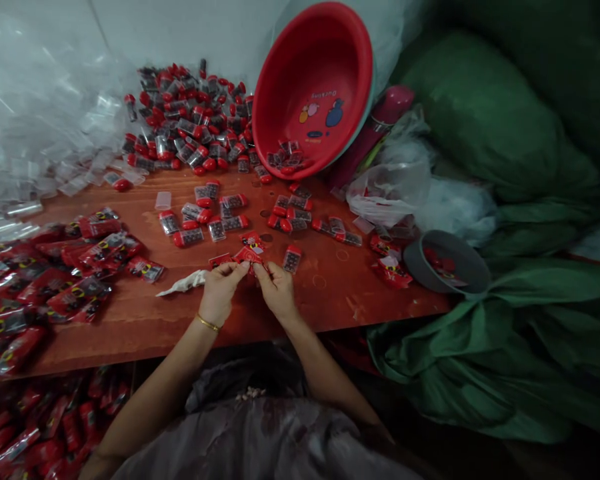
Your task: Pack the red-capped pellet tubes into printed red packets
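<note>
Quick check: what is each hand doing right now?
Left hand: fingers pinched on the red packet, shared with the other hand.
Right hand: fingers pinched on the same red packet, above the wooden table.

A single head-worn camera looks forward and steeply down from above the person's lap onto the near edge of the wooden table (130, 320). It sits close, with a wide view reaching the table's far edge, where a red basin (315, 87) leans.
</note>
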{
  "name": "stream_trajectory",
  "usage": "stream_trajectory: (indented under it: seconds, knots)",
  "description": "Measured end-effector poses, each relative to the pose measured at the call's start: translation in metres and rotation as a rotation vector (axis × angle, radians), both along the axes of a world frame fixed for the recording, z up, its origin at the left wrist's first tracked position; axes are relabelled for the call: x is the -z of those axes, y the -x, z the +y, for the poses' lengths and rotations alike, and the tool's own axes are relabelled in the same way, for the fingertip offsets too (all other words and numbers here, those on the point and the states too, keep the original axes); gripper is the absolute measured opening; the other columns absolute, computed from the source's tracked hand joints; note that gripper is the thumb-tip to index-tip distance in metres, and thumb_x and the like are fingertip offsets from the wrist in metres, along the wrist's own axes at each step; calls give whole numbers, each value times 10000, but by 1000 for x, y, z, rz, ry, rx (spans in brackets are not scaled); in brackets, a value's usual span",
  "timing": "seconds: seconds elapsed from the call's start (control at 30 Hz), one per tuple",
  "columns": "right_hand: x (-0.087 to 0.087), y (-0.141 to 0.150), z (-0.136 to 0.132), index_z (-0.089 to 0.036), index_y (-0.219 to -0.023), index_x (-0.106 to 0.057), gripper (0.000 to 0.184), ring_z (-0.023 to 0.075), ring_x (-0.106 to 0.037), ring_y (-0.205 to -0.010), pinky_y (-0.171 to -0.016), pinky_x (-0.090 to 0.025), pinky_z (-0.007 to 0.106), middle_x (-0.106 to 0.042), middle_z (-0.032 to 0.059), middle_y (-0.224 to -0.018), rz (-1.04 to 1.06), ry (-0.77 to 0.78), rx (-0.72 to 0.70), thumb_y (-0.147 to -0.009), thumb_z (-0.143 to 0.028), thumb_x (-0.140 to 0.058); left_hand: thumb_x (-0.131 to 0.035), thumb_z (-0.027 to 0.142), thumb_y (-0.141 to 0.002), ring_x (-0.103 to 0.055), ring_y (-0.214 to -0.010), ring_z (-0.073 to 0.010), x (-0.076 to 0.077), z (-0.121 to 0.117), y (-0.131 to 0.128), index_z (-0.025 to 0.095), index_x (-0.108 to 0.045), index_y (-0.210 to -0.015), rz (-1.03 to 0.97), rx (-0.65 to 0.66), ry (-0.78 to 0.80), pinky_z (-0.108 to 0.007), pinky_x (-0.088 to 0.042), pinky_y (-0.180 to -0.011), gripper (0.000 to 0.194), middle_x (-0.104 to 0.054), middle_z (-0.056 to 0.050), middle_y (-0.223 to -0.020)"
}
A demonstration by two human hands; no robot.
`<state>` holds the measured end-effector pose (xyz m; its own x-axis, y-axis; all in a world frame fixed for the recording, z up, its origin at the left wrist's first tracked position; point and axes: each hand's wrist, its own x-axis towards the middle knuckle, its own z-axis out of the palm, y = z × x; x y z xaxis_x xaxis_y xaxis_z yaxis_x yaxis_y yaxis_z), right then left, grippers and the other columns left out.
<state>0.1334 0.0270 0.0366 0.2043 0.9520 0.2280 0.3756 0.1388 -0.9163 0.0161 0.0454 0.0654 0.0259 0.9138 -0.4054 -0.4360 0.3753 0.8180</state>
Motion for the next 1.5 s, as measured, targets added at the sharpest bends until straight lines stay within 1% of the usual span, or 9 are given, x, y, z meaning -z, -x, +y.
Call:
stream_trajectory:
  seconds: [0.27, 0.37, 0.57, 0.73, 0.83, 0.93, 1.17, 1.33, 1.5]
  knots:
    - [-3, -18, -2, -203, -615, -528, 463, 123, -475, -524, -528, -364, 239, -498, -24, -538, -85, -16, -33, -921, -484, -324, -860, 322, -456, -590, -580, -89, -8, -3, 2, 139, -636, -627, -34, 35, 90, -218, -477, -608, 336, -642, 16, -611]
    - [-2, -33, -3, -191, -774, -610, 535, 170, -579, -656, -628, -416, 279, -617, 44, -681, -304, 29, 130, -948, -500, -209, -867, 278, -452, -595, -575, -90, -8, -1, 8, 149, -568, -584, -100, 7, 137, -249, -501, -650, 351, -643, 29, -619]
    - [11, -55, 2, -144, -873, -631, 489, 294, -600, -838, -706, -430, 386, -642, 189, -878, -785, 305, 453, -795, -614, -525, -847, 227, -506, -622, -620, -114, -11, -9, 11, 159, -578, -655, -169, 60, 200, -271, -508, -669, 315, -658, 12, -666]
    - [5, -44, -17, -156, -1084, -589, 428, 282, -564, -1011, -835, -442, 406, -599, 170, -1119, -520, -2, 244, -836, -497, -518, -851, 310, -491, -598, -576, -96, -10, -17, 6, 159, -578, -640, -86, 38, 113, -257, -497, -660, 346, -616, 36, -605]
    - [-2, -30, -32, -188, -1023, -613, 345, 210, -607, -930, -813, -475, 335, -651, 95, -999, -76, -71, 11, -908, -428, -393, -859, 335, -451, -593, -585, -94, -11, -20, 3, 154, -608, -627, -22, 21, 61, -235, -478, -633, 355, -632, 28, -623]
    - [-5, -20, -38, -191, -895, -637, 302, 171, -615, -757, -694, -488, 281, -660, 30, -806, 204, 24, -4, -886, -423, -444, -856, 338, -445, -571, -578, -86, -11, -24, 0, 146, -654, -616, 67, 42, -37, -209, -451, -603, 327, -645, 22, -617]
    - [-8, -17, -35, -195, -703, -566, 272, 130, -506, -598, -584, -414, 246, -568, -4, -631, 68, -11, 55, -854, -403, -478, -861, 404, -433, -577, -535, -100, -11, -30, -1, 147, -686, -706, 22, 127, 112, -233, -484, -564, 414, -665, -2, -629]
    - [-5, -6, -36, -213, -585, -455, 437, 122, -441, -526, -529, -371, 245, -465, -26, -536, 141, 9, 97, -902, -498, -357, -862, 383, -467, -622, -585, -124, -8, -29, -3, 170, -647, -696, -156, 108, 189, -260, -517, -632, 380, -684, -1, -648]
    - [-1, -19, -34, -198, -770, -586, 534, 182, -585, -727, -691, -462, 299, -630, 51, -736, 24, 8, 98, -948, -494, -179, -862, 408, -465, -641, -616, -127, -3, -25, 0, 170, -615, -714, -209, 62, 231, -258, -516, -660, 424, -689, 8, -667]
